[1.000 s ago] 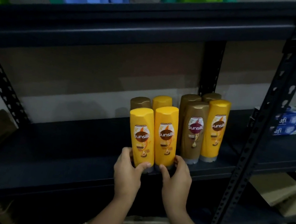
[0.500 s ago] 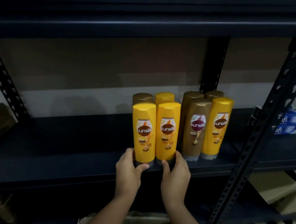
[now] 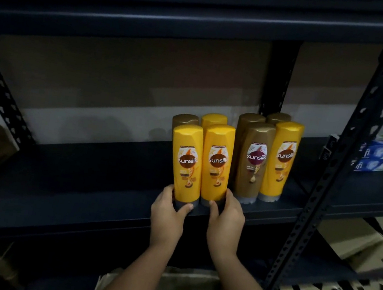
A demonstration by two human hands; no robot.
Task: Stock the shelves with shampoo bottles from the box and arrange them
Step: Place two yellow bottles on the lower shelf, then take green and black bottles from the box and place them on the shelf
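Placement step: your left hand [image 3: 168,212] pinches the grey cap of the left yellow plastic shampoo bottle [image 3: 186,162] and your right hand [image 3: 225,215] that of its yellow twin [image 3: 217,162], both upright, touching, at the front edge of the dark metal shelf [image 3: 79,192]. Next, probably slide the pair level with the brown bottle [image 3: 253,162] alongside, then reach down into the cardboard box [image 3: 129,287].

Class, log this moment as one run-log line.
left hand: grips left yellow bottle | right hand: grips right yellow bottle | shelf: both upright
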